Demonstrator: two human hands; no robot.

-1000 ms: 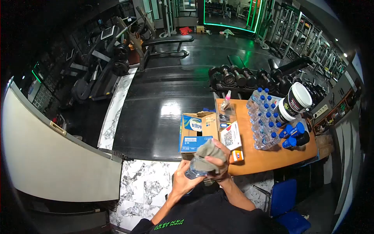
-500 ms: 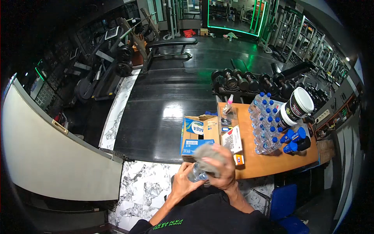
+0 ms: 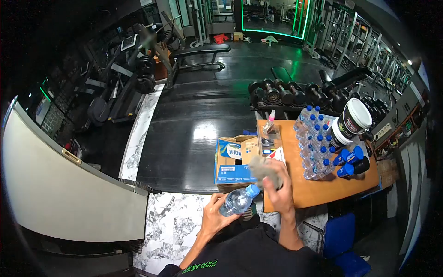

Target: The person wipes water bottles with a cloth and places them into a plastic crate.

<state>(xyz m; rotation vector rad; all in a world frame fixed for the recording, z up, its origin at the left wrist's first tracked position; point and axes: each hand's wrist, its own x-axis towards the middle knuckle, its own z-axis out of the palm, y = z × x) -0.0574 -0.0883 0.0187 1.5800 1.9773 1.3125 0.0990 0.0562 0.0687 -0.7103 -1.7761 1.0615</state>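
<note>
A clear water bottle (image 3: 236,202) with a blue cap lies tilted in my left hand (image 3: 214,216), its cap pointing up and to the right. My fingers wrap round its lower part. Just right of the cap, my right hand (image 3: 280,188) grips a crumpled grey cloth (image 3: 266,171), slightly blurred and apart from the bottle. Beyond the bottle stands an open AQUA cardboard box (image 3: 236,174). Several similar blue-capped bottles (image 3: 316,150) stand grouped on the wooden table (image 3: 300,196).
On the table are a spray bottle (image 3: 270,118), stacked white and black tubs (image 3: 353,121) and blue containers (image 3: 345,171). A blue chair (image 3: 339,235) is at the lower right. Dumbbells (image 3: 286,92) sit on a rack behind the table. A pale panel (image 3: 69,180) stands at the left.
My right hand has moved the cloth off the bottle, up and to the right, uncovering the blue cap. My left hand still holds the bottle. The view has shifted slightly.
</note>
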